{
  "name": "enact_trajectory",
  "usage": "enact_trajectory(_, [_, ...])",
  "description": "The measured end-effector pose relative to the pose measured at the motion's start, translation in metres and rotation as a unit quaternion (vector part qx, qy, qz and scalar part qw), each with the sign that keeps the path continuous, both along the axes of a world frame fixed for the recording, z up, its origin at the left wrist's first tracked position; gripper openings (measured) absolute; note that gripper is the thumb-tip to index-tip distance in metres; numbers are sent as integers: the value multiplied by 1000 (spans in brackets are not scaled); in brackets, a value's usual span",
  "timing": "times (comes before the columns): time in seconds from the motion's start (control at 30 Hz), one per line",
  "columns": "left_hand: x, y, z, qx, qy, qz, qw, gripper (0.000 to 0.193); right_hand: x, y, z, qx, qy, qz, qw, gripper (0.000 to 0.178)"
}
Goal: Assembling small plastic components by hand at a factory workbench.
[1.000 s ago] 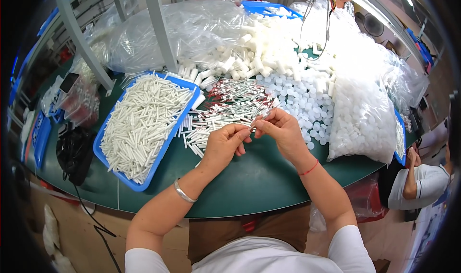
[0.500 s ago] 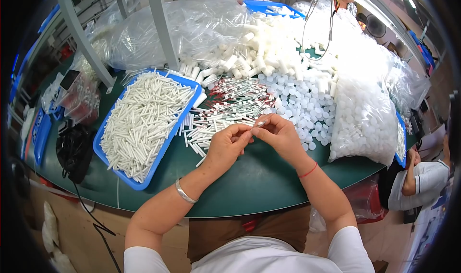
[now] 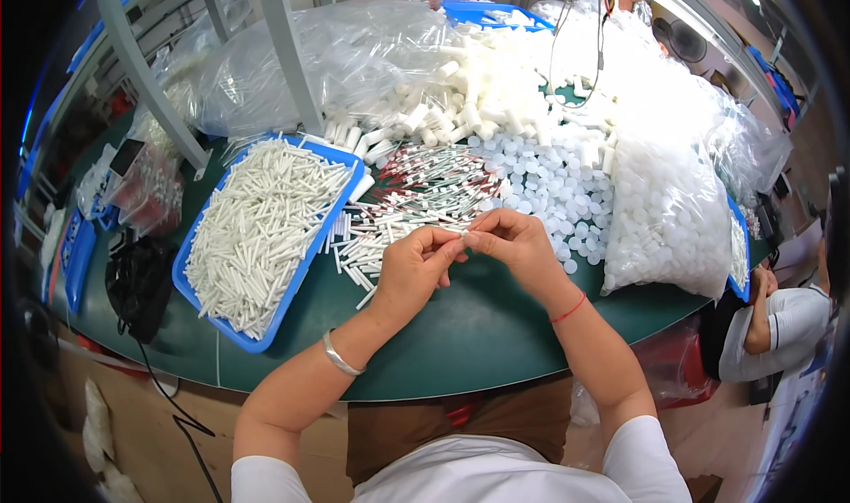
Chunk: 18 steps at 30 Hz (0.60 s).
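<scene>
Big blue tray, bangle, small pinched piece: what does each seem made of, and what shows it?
Big blue tray: probably smooth moulded plastic, given its even colour and rounded corners. Bangle: likely polished metal, silvery with bright glints. Small pinched piece: whitish, perhaps plastic, but mostly hidden, finish unclear.

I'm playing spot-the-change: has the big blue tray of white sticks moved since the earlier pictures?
No. Judged against the grey post just behind it, the blue tray sits in the same spot on the table.
</scene>
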<state>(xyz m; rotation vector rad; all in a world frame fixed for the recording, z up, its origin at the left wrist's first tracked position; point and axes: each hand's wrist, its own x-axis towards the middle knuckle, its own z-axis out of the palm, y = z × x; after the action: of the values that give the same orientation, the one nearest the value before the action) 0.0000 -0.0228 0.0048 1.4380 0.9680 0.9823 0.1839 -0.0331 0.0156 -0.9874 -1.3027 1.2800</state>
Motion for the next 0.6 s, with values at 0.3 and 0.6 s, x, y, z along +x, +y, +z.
enact_trajectory(0.3, [44, 34, -2, 416, 284, -14, 864, 35, 41, 11, 20, -6, 79, -163, 983, 18])
enact_trajectory(0.6, [50, 45, -10, 261, 170, -36, 949, 24, 47, 14, 10, 9, -57, -150, 987, 22])
